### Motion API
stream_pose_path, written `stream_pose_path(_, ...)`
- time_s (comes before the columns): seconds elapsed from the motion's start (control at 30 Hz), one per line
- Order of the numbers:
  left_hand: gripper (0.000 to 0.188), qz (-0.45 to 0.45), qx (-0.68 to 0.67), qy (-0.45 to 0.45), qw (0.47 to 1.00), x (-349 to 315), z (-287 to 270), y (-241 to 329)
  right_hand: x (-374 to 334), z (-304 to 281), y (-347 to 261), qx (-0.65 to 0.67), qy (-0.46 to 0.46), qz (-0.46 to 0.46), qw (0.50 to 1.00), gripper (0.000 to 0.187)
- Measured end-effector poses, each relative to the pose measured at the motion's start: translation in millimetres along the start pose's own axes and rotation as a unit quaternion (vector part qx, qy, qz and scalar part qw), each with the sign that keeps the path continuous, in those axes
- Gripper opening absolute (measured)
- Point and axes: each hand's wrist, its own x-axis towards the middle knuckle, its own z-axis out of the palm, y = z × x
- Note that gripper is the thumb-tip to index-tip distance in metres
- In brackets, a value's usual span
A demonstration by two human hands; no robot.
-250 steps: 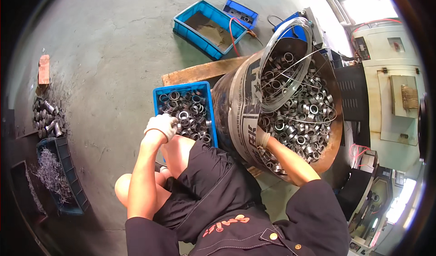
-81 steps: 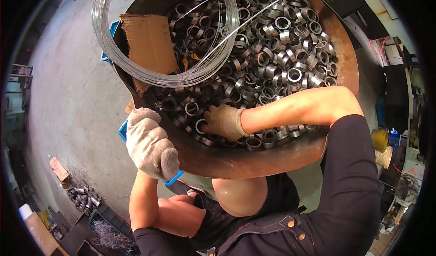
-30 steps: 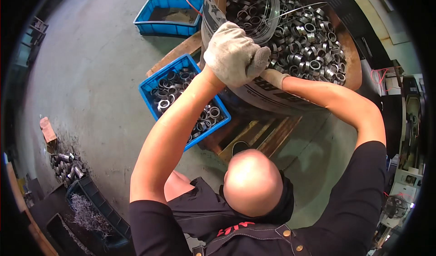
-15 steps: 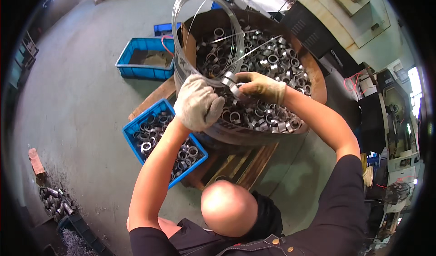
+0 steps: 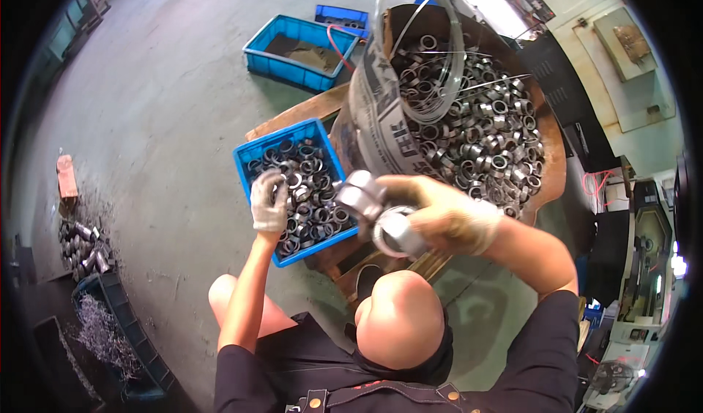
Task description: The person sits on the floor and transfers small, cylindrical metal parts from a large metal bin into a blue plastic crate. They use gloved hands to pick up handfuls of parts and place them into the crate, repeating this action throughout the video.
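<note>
In my gloved right hand [image 5: 450, 217] is a small bunch of shiny metal rings [image 5: 361, 193], gripped by the fingers and blurred by motion. They hang near the right edge of a blue crate [image 5: 247, 165] holding many similar rings. My gloved left hand [image 5: 269, 206] is over that crate's left side, among the loose rings [image 5: 313, 186]. Its fingers are curved and apart, with no ring plainly held. Beyond my right hand stands a large round bin [image 5: 377, 120], full of metal rings [image 5: 498, 131].
A coil of thin wire [image 5: 460, 54] leans over the bin's left rim. Wooden pallet boards [image 5: 296, 113] lie beneath. Farther back stands a blue crate with sandy material [image 5: 253, 56]. Metal pieces [image 5: 84, 248] and a shavings-filled bin [image 5: 121, 307] are at the left; machinery lines the right.
My left hand has moved from the bin's front side to the blue crate of rings. My right hand has drawn back from the bin toward me, carrying rings. The view has shifted.
</note>
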Motion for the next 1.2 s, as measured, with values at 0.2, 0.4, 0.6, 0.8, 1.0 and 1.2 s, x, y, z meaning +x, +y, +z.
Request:
stream_pose_path(0.2,0.021,0.042,0.101,-0.154,0.982,-70,-8,-25,109,-22,106,0.071,0.054,0.036,0.995,0.037)
stream_pose_path(0.4,0.02,0.051,0.209,-0.085,0.973,-74,-17,-44,155,-40,140,0.081,0.091,0.057,0.991,0.066)
stream_pose_path(0.6,0.027,0.052,0.189,-0.125,0.973,-75,-12,-44,64,-26,80,-0.255,0.079,-0.112,0.957,0.055)
stream_pose_path(0.8,0.027,0.049,0.204,-0.114,0.971,-70,-15,-50,-92,-76,15,-0.318,0.349,-0.341,0.813,0.036)
stream_pose_path(1.0,0.028,0.04,0.19,-0.125,0.973,-79,-4,-60,-111,-296,14,-0.638,0.52,0.039,0.567,0.092)
stream_pose_path(1.2,0.026,0.041,0.187,-0.123,0.974,-77,-14,-67,-30,-331,43,-0.656,0.495,0.241,0.516,0.119)
